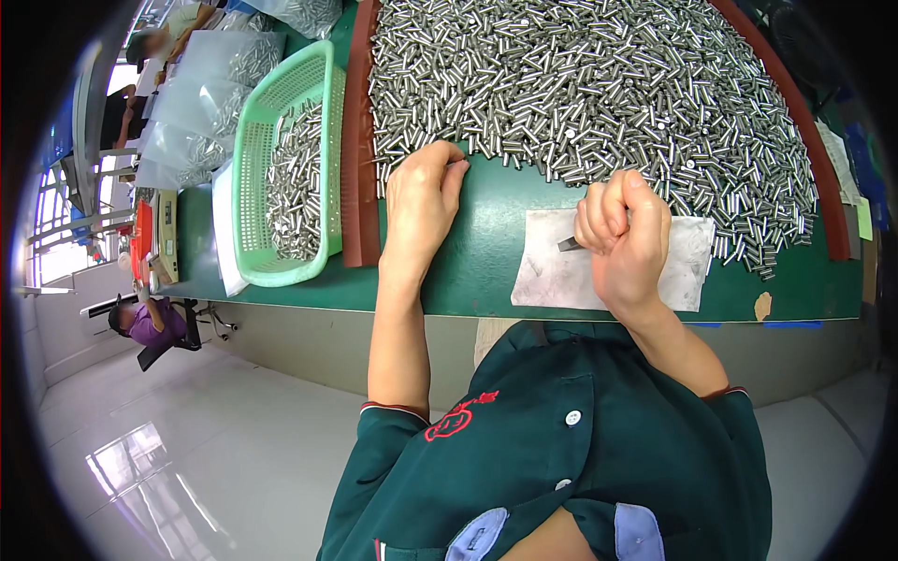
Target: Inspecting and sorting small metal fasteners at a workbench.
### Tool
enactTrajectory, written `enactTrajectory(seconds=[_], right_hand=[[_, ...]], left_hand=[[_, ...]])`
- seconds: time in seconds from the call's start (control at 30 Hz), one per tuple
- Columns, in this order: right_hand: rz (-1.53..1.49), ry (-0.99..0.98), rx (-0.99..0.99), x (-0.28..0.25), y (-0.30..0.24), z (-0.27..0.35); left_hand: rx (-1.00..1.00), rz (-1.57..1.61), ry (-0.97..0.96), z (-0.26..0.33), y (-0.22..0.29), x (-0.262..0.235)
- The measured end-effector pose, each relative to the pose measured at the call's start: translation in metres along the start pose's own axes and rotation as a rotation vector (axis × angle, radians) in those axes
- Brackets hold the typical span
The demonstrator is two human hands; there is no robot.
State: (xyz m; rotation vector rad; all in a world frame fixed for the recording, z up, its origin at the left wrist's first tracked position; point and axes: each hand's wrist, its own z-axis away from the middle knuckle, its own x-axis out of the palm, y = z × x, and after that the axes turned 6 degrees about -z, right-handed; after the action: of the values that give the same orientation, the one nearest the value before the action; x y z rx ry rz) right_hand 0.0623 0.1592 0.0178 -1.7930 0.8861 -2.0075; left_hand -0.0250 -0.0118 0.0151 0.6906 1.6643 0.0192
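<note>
A broad heap of short shiny metal pins covers the green tabletop. At the heap's near left edge is my left hand, its fingers curled down and closed beside the pins; what they hold, if anything, is hidden. My right hand is closed in a fist above a smudged white cloth or paper sheet. From its thumbless left side pokes the short dark flat end of a small tool; the rest is covered by the fingers.
Reddish-brown rails flank the heap. Left of them stands a green plastic basket with metal pins inside. Clear bags of pins and a scale lie farther left. One person sits beyond; others are near the bags.
</note>
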Motion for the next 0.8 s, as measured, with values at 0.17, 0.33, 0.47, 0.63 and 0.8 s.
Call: enactTrajectory(seconds=[0.17, 0.33, 0.47, 0.63, 0.8], right_hand=[[0.001, 0.01, 0.008, 0.0, 0.001, -0.001], [0.047, -0.003, 0.011, 0.0, 0.0, -0.003], [0.058, -0.006, 0.0, -0.001, 0.002, -0.003], [0.049, 0.013, 0.014, -0.001, 0.001, -0.004], [0.052, 0.009, 0.007, 0.001, 0.001, -0.003]], left_hand=[[-0.44, 1.278, -0.115, 0.012, -0.008, -0.003], [-0.5, 1.901, -0.176, 0.017, -0.011, -0.003], [-0.422, 1.612, -0.187, 0.018, -0.005, 0.005], [-0.41, 1.443, -0.21, 0.019, -0.003, 0.004], [-0.409, 1.436, -0.204, 0.02, -0.003, 0.003]])
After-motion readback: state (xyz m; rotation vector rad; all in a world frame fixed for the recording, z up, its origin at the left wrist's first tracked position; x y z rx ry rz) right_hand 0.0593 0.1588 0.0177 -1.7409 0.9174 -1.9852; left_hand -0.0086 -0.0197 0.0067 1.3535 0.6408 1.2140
